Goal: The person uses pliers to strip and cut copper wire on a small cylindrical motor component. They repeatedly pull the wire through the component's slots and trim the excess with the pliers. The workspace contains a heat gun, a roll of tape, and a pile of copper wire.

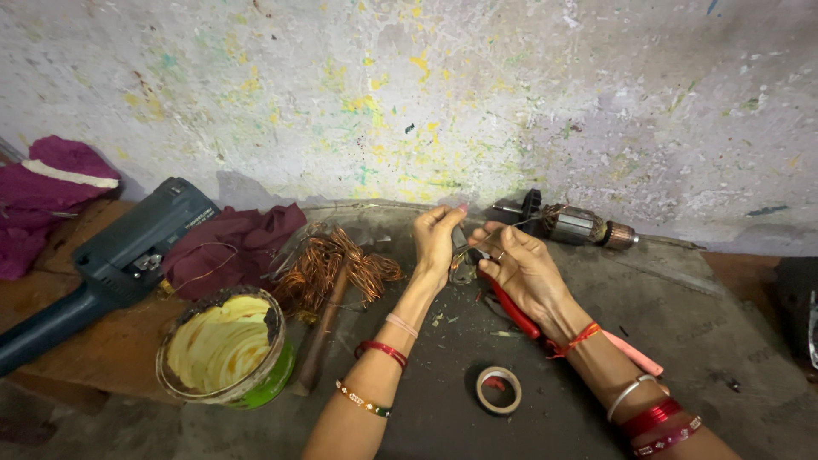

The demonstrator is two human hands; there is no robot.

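Note:
My left hand point(436, 238) and my right hand point(521, 268) meet over a round grey worktop point(682, 341), close to the wall. Between them they grip a small dark metal part point(463, 255) with copper wire on it. My right hand also holds a red-handled tool point(514, 312), whose handle runs back under the wrist. Bangles and red threads sit on both forearms. What the fingertips do on the part is hidden.
A motor armature point(579, 227) lies by the wall. A tangle of copper wire point(336, 266), a wooden-handled tool point(322, 328), a tin of yellow paste point(226, 345), a tape roll point(498, 389), a grey power tool point(111, 264) and maroon cloths point(239, 243) lie around.

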